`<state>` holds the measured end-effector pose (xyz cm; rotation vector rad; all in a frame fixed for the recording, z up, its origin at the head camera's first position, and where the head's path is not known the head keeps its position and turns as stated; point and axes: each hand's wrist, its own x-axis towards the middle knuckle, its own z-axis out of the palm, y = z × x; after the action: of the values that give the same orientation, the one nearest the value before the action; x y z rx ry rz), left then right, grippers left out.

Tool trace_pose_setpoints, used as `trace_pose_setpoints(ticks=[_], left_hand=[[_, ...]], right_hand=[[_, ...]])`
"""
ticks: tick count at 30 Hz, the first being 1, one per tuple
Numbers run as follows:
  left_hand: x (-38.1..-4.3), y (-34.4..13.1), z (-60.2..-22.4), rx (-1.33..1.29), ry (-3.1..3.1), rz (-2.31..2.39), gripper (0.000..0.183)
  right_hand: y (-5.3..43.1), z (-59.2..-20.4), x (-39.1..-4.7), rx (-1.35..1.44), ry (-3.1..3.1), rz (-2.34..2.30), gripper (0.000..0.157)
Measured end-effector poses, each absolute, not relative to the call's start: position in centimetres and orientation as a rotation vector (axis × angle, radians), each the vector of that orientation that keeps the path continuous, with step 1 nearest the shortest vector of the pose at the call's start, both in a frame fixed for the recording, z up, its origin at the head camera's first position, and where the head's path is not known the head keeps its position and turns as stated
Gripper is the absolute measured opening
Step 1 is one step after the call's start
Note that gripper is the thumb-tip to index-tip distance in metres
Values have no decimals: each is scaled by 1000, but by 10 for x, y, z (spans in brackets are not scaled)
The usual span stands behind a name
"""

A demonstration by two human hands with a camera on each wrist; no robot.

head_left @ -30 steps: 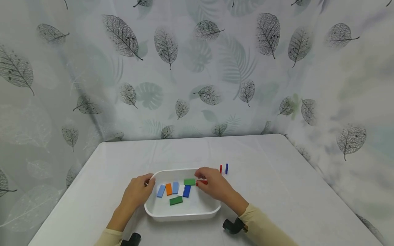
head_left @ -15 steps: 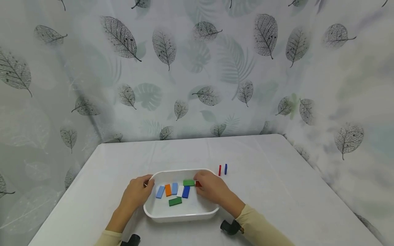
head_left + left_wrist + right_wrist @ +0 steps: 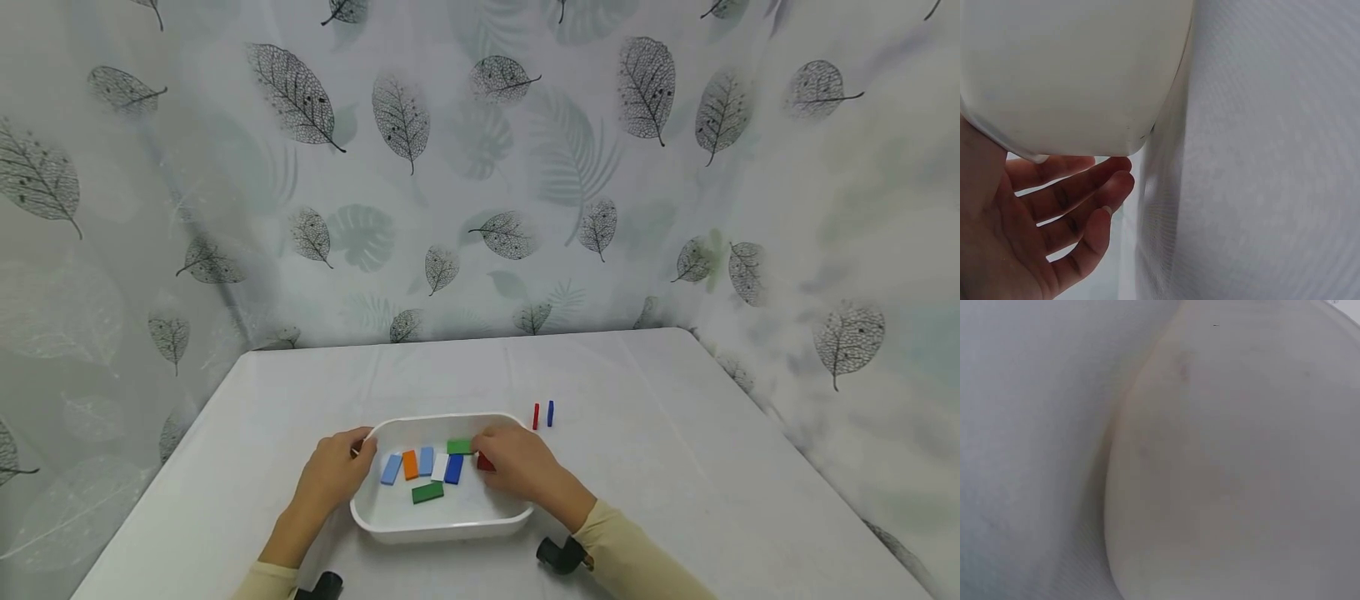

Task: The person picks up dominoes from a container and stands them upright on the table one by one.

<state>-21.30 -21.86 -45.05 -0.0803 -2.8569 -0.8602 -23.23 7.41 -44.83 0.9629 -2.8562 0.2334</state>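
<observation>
A white tray (image 3: 442, 530) stands on the table with several small flat blocks inside. At its left end is my left hand (image 3: 341, 468), with the thumb over the rim and the fingers outside; the left wrist view shows these fingers (image 3: 1079, 206) bent beside the outer wall. My right hand (image 3: 521, 467) reaches over the right rim and pinches a dark red block (image 3: 486, 462), partly hidden by the fingers. Near it lie a green block (image 3: 460, 447), a dark blue block (image 3: 453, 469) and a white block (image 3: 439, 467). The right wrist view shows only the tray's outer wall (image 3: 1229, 462) and cloth.
Further left in the tray are two light blue blocks (image 3: 391, 469), an orange block (image 3: 410, 465) and another green block (image 3: 427, 492). Behind the tray, a thin red piece (image 3: 536, 417) and a thin blue piece (image 3: 551, 413) stand on the white-covered table (image 3: 637, 433). Leaf-patterned curtains enclose it.
My right hand has closed around the red block and brought it slightly nearer, turning it from level to slanted. The left hand and the other blocks stay put.
</observation>
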Motion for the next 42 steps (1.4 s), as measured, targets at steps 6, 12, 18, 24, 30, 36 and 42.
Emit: trace_pose_setpoints(ticks=[6,12,18,24,30,36,42], left_hand=[[-212,-217,-447,-75,-2862,-863,34],[-213,-217,-447,-87,-2861,-861,34],[-213,-218,-447,-106,-2852,-864,33],[-213,-218,-450,-111,-2846,-851,33],[-212,-219,-450,-104,-2847,-853,34],[-212,-218,-451,-92,-2850,-856,34],[-212,-218,-451,-99,-2844,-863,34]], right_hand=[[72,-447,-232,938,-2880,113,28],[71,-447,-232,937,-2882,61,20],[71,-446,-232,948,-2925,142,15],[74,-444,-234,966,-2951,333,15],[76,-444,-235,983,-2927,507,17],[78,-443,-235,1012,-2885,617,22],[80,-444,-236,1040,-2865,619,24]])
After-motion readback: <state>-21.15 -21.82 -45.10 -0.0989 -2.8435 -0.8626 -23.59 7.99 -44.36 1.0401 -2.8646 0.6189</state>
